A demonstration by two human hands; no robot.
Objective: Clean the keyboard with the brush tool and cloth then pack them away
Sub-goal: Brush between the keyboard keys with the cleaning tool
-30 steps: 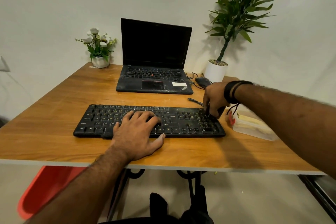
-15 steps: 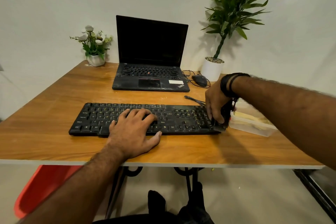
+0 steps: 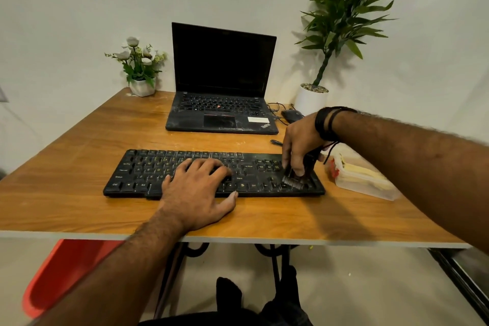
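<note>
Left hand (image 3: 197, 190) is lying flat on the keyboard (image 3: 211, 174); right hand (image 3: 300, 145) is gripping the brush tool (image 3: 293, 180), bristles touching keys at its right end.

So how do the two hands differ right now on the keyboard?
The left hand lies flat with straight fingers spread over the middle keys of the keyboard, holding nothing; the right hand grips the brush tool, fingers curled, at the right end. The right wrist wears dark bands; the left is bare. Both are at the same keyboard.
</note>
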